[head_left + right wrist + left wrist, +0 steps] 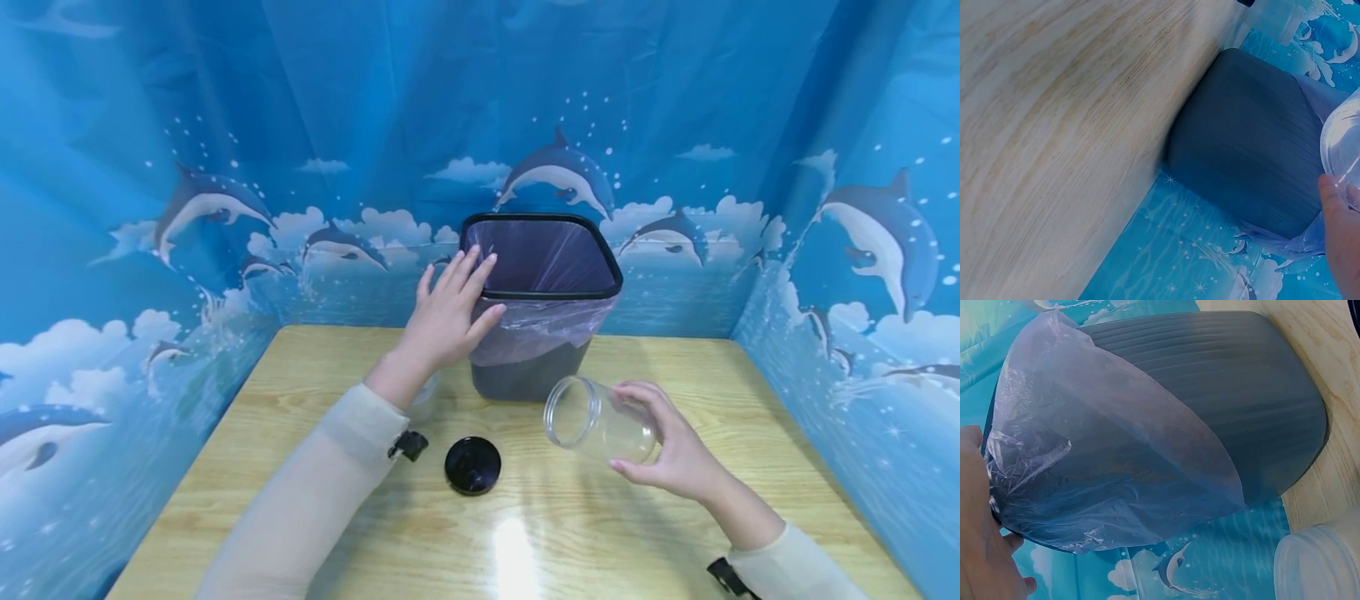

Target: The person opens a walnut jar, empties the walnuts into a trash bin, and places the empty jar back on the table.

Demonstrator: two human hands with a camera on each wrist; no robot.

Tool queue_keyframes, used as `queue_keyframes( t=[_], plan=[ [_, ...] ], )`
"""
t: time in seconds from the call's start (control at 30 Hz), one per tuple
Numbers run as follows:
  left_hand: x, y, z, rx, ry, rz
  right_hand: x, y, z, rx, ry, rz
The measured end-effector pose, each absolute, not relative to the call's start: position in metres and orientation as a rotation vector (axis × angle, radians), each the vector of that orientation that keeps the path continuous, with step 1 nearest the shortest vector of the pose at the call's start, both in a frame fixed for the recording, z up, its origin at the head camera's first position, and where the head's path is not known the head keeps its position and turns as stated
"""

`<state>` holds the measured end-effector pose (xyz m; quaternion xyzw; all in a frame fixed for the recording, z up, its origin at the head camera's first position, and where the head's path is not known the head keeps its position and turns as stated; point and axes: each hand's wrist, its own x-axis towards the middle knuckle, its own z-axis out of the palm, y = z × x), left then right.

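A grey trash bin [517,379] with a black rim and a thin purple liner bag [547,321] stands at the back of the table. My left hand [446,321] lies against the left side of its rim, fingers extended and thumb spread over the liner. My right hand [671,446] grips a clear jar [611,425], tilted on its side in front of the bin, its open mouth facing left. In the right wrist view, the base of the held jar [1344,144] shows at the edge. A round black lid [472,465] lies on the table between my arms.
A second clear jar [424,402] stands left of the bin, partly hidden behind my left wrist; its rim [1297,569] shows in the left wrist view. The wooden table [322,358] is enclosed by blue dolphin-print curtains [375,125] at the back and sides.
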<state>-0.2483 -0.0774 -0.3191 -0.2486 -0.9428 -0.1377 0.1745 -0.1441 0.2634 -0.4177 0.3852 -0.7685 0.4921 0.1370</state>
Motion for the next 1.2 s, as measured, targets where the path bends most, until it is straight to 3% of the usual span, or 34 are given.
queue_keyframes(
  t=[1.2],
  plan=[
    [-0.216, -0.102, -0.329, -0.842, -2.535, -0.454, -0.139, 0.267, -0.413, 1.056, -2.290, 1.444]
  ],
)
